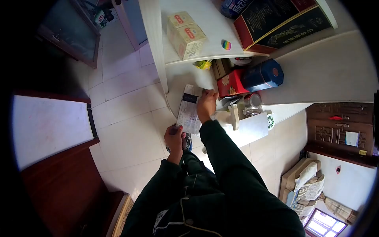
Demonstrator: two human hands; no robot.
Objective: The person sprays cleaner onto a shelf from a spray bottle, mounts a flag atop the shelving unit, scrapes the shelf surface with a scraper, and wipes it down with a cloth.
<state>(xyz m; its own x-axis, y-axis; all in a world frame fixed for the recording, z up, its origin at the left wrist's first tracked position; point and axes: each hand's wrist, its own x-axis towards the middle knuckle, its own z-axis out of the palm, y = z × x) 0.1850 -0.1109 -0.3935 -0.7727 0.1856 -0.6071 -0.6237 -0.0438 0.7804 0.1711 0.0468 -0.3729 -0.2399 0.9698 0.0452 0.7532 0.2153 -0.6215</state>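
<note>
A flat whitish printed packet with a dark label band [188,112] is tilted in front of the lower shelf, above the tiled floor. My left hand [174,139] is closed at its near-left corner, thumb on top. My right hand [208,105] is bent over its right edge with the fingers curled in; their tips are partly hidden. To the right of my right hand are a red box with flowers [230,83], a dark blue canister [263,75] lying on its side and a clear jar with a metallic lid [252,101].
Above, a shelf holds two stacked cream boxes [185,34], a small rainbow-coloured item [226,44] and large dark boxes [292,29]. A yellow-green packet [203,64] sits below. At left stands a white-topped table [53,128]; a brown door [339,130] is at right.
</note>
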